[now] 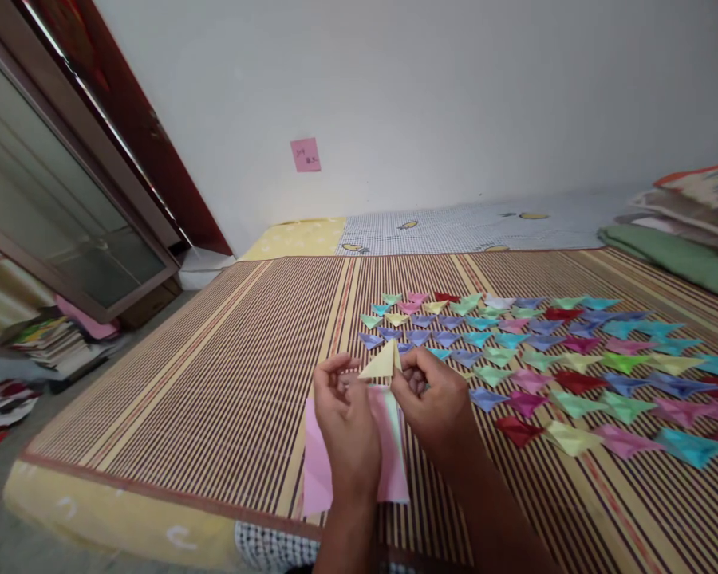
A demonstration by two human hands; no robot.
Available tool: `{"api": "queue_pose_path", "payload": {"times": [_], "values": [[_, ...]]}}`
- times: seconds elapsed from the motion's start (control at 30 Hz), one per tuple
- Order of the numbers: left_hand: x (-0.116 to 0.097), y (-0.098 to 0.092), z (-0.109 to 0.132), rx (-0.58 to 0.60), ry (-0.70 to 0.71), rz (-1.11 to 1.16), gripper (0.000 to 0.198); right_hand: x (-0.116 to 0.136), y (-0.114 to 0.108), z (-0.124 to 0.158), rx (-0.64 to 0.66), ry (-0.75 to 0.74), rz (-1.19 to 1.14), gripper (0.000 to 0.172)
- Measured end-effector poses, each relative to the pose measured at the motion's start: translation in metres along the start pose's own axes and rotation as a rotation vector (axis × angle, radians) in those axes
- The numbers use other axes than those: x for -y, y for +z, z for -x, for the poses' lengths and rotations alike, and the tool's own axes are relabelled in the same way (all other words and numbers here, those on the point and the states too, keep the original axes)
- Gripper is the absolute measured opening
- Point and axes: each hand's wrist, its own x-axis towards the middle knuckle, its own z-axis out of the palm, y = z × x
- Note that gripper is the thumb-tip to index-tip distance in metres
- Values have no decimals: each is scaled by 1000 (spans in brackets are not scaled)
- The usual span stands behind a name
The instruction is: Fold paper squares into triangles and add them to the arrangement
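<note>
A folded pale yellow paper (381, 363) with a pointed top is held up between my two hands, above the mat. My right hand (434, 391) pinches its right side between thumb and fingers. On the other side, my left hand (347, 406) has its fingers curled close to the paper's left corner; whether they touch it is hard to tell. Beneath the hands lies a stack of square paper with a pink sheet (395, 462) on top, partly hidden by my left hand and wrist.
Rows of small folded papers (580, 383) in several colours cover the right of the striped mat (215, 383). Folded cloths (676, 255) lie at the far right. A pink note (305, 155) is on the wall. Books (51, 343) are stacked at the left.
</note>
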Motion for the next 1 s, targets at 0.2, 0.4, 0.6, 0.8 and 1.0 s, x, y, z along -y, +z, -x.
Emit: {"api": "queue_pose_path", "payload": {"times": [0.2,0.4,0.6,0.8,1.0], "values": [[-15,-2,6,122,192,-137,2,-2,-7,-2,-5,42,23,17],[-8,3,4,241,-36,-131,13,7,-7,1,-4,-104,49,13],[-4,-2,-4,252,-57,-137,15,11,-1,3,1,-215,131,20],[-2,-4,-11,355,-85,-99,14,8,6,6,25,-275,237,21],[4,-7,-15,406,-101,-82,22,6,12,9,3,-283,216,21]]}}
